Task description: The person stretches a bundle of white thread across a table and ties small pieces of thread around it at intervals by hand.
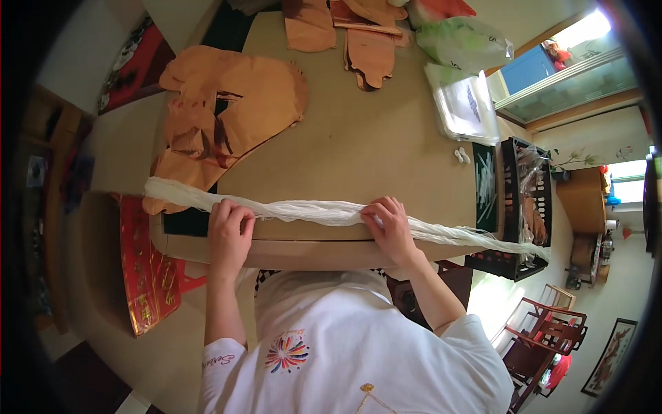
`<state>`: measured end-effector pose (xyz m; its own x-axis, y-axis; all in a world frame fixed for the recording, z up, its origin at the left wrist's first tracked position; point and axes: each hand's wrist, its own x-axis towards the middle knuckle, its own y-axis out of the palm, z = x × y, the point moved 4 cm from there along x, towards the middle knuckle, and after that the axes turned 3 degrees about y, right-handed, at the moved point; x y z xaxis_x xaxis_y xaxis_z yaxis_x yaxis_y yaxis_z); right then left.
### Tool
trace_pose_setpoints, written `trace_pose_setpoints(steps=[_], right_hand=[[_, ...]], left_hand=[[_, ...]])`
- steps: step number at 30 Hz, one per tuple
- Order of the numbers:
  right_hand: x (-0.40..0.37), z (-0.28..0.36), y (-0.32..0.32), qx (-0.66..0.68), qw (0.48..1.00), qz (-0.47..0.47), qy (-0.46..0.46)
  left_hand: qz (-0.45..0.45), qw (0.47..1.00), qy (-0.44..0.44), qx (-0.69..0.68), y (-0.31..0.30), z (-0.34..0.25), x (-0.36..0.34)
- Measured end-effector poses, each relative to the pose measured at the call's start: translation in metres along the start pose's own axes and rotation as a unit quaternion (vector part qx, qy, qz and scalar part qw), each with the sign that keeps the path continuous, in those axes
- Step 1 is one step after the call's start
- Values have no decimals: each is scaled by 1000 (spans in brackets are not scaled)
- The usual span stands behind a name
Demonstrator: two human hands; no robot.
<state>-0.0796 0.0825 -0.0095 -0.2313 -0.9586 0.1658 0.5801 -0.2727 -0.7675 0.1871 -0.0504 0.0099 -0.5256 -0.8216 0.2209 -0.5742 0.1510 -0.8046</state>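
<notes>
A long bundle of white thread [310,211] stretches from left to right along the table's near edge. My left hand [230,226] is closed on the bundle left of its middle, fingertips pinched together. Further right, my right hand [388,224] grips the same bundle between thumb and fingers. One end of the thread lies over the orange-brown sheet at the left. The other end trails past the table's right edge onto a black plastic crate [508,265].
Large orange-brown foil sheets [265,96] lie on the table [386,159] at the left and back. A stack of clear plastic bags [458,107] and small white pieces [462,156] are at the right. A red box [146,265] stands below left.
</notes>
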Motion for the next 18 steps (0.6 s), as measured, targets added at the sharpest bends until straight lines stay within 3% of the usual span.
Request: trace_pose_setpoints(steps=[6, 12, 18], right_hand=[[0, 1, 0, 1, 1000, -4, -3], [0, 0, 0, 3, 1000, -5, -7], [-1, -1, 1, 5, 1000, -11, -11]], left_hand=[[17, 999, 30, -35, -22, -4, -1], [-27, 999, -23, -1, -25, -9, 2], [39, 997, 26, -56, 3, -26, 7]])
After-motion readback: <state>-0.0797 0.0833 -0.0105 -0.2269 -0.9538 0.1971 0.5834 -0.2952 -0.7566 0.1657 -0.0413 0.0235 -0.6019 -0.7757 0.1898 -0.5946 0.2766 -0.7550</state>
